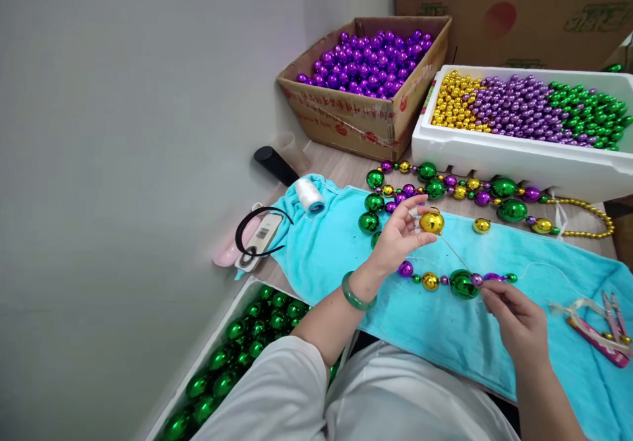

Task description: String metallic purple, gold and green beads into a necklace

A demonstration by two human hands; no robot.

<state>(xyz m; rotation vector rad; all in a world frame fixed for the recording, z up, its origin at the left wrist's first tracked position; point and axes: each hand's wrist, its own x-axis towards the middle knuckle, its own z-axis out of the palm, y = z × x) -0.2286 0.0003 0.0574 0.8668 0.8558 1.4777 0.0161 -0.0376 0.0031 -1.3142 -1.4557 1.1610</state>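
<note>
The left hand [394, 238] pinches a large gold bead [432, 222] between thumb and fingers, above the middle of a turquoise towel [321, 256] spread along the near edge of the tabletop [341, 164]. A thin needle [455, 252] slants from this bead to the right hand [518, 316], whose thumb and fingers are pressed together on its lower end, right beside a small lilac bead [476, 279]. Close to both hands, a short bead strand [463, 284] of purple, green and gold lies roughly parallel to the towel's near edge.

Along the towel's far edge runs a long bead necklace [512, 209], ending to the right in a loop of small gold beads. A loose gold bead [481, 225] rests just in front of it. A pink-handled tool [598, 342] lies near the towel's right end; a white thread spool [309, 194] sits at its far left corner, with a black headband [238, 233] beyond the left edge. At the tabletop's far side stand a cardboard box [341, 115] of purple beads and, beside it, a white foam box [469, 157] of small gold, lilac and green beads.
</note>
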